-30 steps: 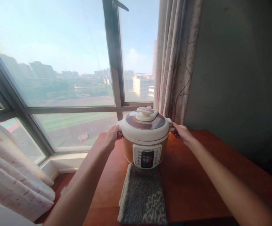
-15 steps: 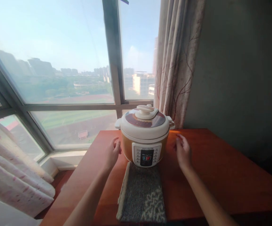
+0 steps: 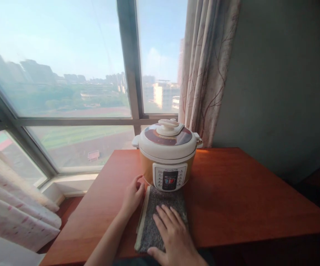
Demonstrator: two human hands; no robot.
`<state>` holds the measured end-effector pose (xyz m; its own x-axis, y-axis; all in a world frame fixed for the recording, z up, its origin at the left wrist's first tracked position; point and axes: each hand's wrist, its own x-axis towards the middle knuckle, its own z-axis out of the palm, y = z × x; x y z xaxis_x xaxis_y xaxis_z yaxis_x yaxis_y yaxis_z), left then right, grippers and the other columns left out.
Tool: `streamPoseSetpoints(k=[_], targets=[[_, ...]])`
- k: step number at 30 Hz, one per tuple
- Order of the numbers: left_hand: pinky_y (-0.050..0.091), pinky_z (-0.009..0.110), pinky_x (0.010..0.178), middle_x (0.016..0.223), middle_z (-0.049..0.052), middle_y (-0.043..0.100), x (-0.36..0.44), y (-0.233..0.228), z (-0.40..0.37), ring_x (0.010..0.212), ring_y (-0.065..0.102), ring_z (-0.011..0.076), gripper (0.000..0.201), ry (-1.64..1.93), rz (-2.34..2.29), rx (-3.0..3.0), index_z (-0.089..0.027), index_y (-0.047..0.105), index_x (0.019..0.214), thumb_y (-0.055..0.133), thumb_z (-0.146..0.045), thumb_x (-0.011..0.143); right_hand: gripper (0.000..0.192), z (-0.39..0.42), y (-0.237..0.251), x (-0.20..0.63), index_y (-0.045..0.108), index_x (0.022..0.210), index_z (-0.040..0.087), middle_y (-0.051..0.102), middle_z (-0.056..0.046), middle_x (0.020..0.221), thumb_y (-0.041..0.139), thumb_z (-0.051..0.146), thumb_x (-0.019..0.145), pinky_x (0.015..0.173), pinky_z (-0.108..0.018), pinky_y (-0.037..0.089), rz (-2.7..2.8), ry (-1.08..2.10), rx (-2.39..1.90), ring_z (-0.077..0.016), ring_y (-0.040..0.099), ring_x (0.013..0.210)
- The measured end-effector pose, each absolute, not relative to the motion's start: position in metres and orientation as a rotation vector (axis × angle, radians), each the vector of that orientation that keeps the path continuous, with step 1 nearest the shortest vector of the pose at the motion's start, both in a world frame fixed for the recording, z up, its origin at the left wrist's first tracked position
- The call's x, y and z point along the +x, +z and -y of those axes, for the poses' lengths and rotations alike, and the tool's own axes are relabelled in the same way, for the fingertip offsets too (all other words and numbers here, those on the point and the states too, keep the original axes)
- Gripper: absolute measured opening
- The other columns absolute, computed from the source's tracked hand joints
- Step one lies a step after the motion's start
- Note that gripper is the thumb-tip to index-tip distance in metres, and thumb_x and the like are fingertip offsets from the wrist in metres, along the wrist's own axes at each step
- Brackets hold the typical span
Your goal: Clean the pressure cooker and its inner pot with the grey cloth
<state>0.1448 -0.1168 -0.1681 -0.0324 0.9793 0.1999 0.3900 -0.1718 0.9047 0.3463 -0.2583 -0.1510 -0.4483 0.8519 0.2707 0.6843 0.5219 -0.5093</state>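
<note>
The right hand (image 3: 173, 236) lay flat, fingers spread, on the grey mat (image 3: 164, 207) before the cooker (image 3: 167, 155); the left hand (image 3: 133, 195), loosely open, touched the mat's left edge.

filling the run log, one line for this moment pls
left hand: at mat's left edge | right hand: flat on mat | cooker: lid on, behind mat on table

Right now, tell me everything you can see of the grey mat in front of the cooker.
The grey mat looks like a thick, fuzzy folded textile with a paler pattern and cream edge. It lies flat on the wooden table, its far end against the cooker. The right hand rests flat on it; the left hand touches its left edge.
</note>
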Motion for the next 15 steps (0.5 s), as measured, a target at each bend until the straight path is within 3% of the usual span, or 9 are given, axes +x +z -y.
streamPoseSetpoints(k=[3, 5, 11, 15], targets=[[0.046, 0.03, 0.058, 0.06, -0.003, 0.062, 0.145, -0.167, 0.118, 0.056, 0.06, 0.0191, 0.052, 1.165, -1.46, 1.648, -0.014, 0.058, 0.126, 0.049, -0.047, 0.086, 0.085, 0.263, -0.16, 0.34, 0.038, 0.155, 0.018, 0.026, -0.013, 0.163, 0.067, 0.054, 0.083, 0.122, -0.054, 0.026, 2.367, 0.368, -1.316, -0.0371, 0.03, 0.149], [0.045, 0.03, 0.058, 0.06, -0.003, 0.062, 0.145, -0.167, 0.118, 0.056, 0.059, 0.0193, 0.052, 1.157, -1.465, 1.659, -0.014, 0.057, 0.126, 0.048, -0.047, 0.087, 0.087, 0.265, -0.166, 0.337, 0.035, 0.156, 0.014, 0.025, -0.015, 0.163, 0.067, 0.051, 0.083, 0.121, -0.053, 0.03, 2.405, 0.257, -1.314, -0.0378, 0.031, 0.148], [0.044, 0.029, 0.058, 0.059, -0.003, 0.061, 0.144, -0.172, 0.116, 0.055, 0.059, 0.0186, 0.05, 1.141, -1.479, 1.63, -0.015, 0.058, 0.124, 0.05, -0.045, 0.084, 0.053, 0.272, -0.2, 0.329, 0.051, 0.147, 0.019, 0.059, -0.009, 0.143, 0.056, 0.027, 0.094, 0.107, -0.039, 0.047, 2.172, -0.266, -1.175, -0.0273, 0.06, 0.128], [0.044, 0.03, 0.058, 0.056, -0.004, 0.058, 0.142, -0.178, 0.111, 0.053, 0.058, 0.0186, 0.049, 1.139, -1.49, 1.631, -0.015, 0.058, 0.121, 0.049, -0.044, 0.083, 0.039, 0.279, -0.217, 0.321, 0.064, 0.133, 0.024, 0.072, -0.003, 0.126, 0.047, 0.018, 0.098, 0.099, -0.034, 0.051, 1.976, -0.394, -1.095, -0.0224, 0.069, 0.113]])
